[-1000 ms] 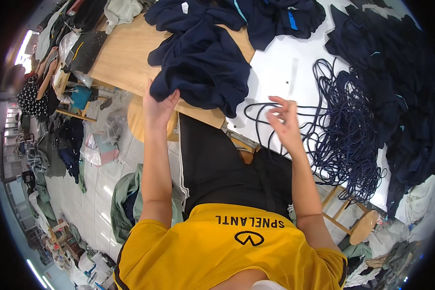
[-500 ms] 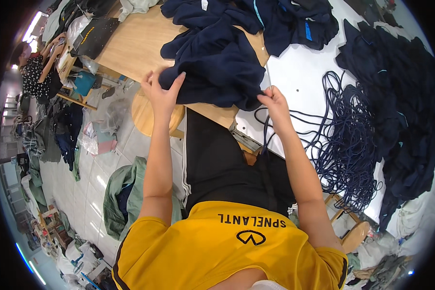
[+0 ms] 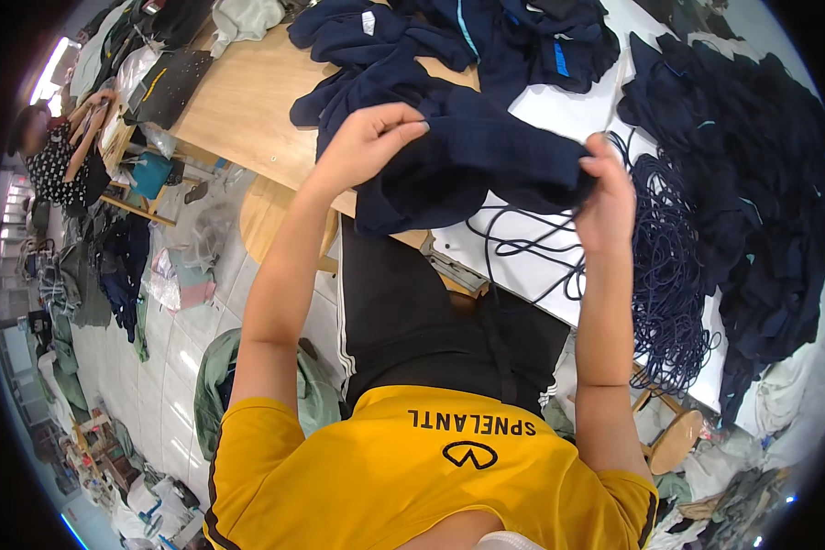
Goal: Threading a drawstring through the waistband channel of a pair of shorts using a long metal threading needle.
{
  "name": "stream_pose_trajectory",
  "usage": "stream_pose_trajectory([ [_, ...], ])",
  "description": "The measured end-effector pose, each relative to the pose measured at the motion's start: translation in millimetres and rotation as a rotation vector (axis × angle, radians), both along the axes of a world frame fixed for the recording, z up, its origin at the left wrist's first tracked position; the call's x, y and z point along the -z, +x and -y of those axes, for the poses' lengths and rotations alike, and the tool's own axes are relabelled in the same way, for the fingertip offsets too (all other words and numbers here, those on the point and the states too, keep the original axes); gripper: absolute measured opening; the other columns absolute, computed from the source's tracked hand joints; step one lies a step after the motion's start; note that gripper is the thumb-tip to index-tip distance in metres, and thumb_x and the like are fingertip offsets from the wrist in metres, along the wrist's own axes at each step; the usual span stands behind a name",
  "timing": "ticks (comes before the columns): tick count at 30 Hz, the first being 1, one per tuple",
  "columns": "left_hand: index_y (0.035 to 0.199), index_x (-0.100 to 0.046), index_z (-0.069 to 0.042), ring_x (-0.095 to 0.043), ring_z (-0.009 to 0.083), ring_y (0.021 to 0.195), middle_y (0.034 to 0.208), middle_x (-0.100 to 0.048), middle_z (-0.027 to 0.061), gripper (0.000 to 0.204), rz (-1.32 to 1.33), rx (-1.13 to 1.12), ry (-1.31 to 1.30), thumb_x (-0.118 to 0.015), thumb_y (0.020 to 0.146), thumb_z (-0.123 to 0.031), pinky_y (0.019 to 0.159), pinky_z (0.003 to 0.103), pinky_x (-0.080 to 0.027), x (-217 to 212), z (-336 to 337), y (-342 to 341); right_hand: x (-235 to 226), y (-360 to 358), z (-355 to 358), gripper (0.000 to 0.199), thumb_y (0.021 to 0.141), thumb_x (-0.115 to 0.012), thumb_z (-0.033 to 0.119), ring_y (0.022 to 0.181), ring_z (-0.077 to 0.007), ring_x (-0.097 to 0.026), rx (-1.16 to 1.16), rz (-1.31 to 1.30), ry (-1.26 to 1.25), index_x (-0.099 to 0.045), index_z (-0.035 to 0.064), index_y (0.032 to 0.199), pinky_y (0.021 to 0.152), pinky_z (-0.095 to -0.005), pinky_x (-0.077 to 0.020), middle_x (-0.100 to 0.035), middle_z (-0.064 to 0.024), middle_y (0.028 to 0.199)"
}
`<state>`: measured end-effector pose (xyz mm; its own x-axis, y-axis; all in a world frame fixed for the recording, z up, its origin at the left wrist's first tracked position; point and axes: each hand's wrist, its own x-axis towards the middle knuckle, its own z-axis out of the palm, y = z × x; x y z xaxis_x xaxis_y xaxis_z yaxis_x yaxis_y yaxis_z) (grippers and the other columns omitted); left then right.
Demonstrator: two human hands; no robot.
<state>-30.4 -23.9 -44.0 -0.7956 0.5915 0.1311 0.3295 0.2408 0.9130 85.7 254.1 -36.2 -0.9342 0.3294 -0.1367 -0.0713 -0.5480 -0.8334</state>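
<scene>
A dark navy garment (image 3: 486,151) is stretched between my two hands at the table's near edge, its wide open end facing me. My left hand (image 3: 368,145) pinches the garment's edge on the left, thumb against bent fingers. At the opposite end, my right hand (image 3: 607,197) grips the same edge, its fingertips partly hidden by the fabric. The rest of the garment trails away over the wooden tabletop (image 3: 238,101). Loose loops of navy cord (image 3: 522,246) lie below the garment, close to my right hand.
A tangled heap of navy cord (image 3: 665,275) and piled navy garments (image 3: 770,202) cover the white table's right side. More navy garments (image 3: 532,46) lie at the back. A wooden stool (image 3: 264,220) stands left of my legs. Another person (image 3: 64,170) works at far left.
Both hands have raised the garment's edge and spread it wider. My right hand has moved right and slightly up; my left has moved right and turned inward.
</scene>
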Motion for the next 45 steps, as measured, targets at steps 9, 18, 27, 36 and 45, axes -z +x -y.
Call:
stream_pose_trajectory([
  [9,0.113,-0.061,0.000,-0.051,0.0021,0.081,0.092,-0.059,-0.0051,0.032,0.401,0.420,0.147,-0.059,0.094,-0.026,0.073,0.019,-0.041,-38,-72,42,-46,14,0,0.015,0.079,-0.051,0.000,0.079,-0.0066,-0.047,-0.328,-0.163,0.117,-0.047,0.0093,0.089,0.077,-0.0182,-0.0365,-0.047,0.0012,0.084],
  [18,0.081,-0.070,-0.007,-0.033,-0.0008,0.054,0.064,-0.048,-0.0104,0.025,0.765,0.040,0.182,-0.065,0.090,-0.031,0.048,0.018,-0.023,-25,-68,45,-49,61,-22,0.027,0.087,-0.061,0.005,0.057,-0.0158,-0.055,-0.253,0.108,1.407,-0.062,0.0082,0.114,0.055,-0.0267,-0.0424,-0.059,-0.0103,0.068],
  [27,0.071,-0.063,-0.008,-0.026,0.0028,0.054,0.059,-0.035,-0.0096,0.039,0.756,0.005,-0.069,-0.060,0.091,-0.041,0.048,0.021,-0.021,-41,-74,50,-76,84,-27,0.023,0.076,-0.070,0.001,0.047,-0.0178,-0.047,-0.180,-0.217,1.667,-0.073,0.0102,0.097,0.045,-0.0283,-0.0348,-0.050,-0.0064,0.056],
  [36,0.092,-0.070,0.005,-0.044,0.0015,0.061,0.067,-0.058,-0.0063,0.032,0.484,0.397,-0.232,-0.066,0.090,-0.027,0.054,0.020,-0.036,-30,-72,62,-84,83,-26,0.016,0.074,-0.069,0.005,0.054,-0.0205,-0.060,-0.376,-0.230,1.672,-0.074,0.0101,0.088,0.048,-0.0279,-0.0440,-0.063,-0.0074,0.063],
  [45,0.086,-0.070,0.001,-0.039,0.0017,0.055,0.059,-0.050,-0.0061,0.031,0.353,0.339,-0.309,-0.065,0.090,-0.029,0.049,0.023,-0.032,-32,-76,69,-93,93,-33,0.016,0.072,-0.068,0.001,0.052,-0.0192,-0.061,-0.427,-0.205,1.460,-0.074,0.0050,0.087,0.048,-0.0259,-0.0443,-0.065,-0.0104,0.064],
])
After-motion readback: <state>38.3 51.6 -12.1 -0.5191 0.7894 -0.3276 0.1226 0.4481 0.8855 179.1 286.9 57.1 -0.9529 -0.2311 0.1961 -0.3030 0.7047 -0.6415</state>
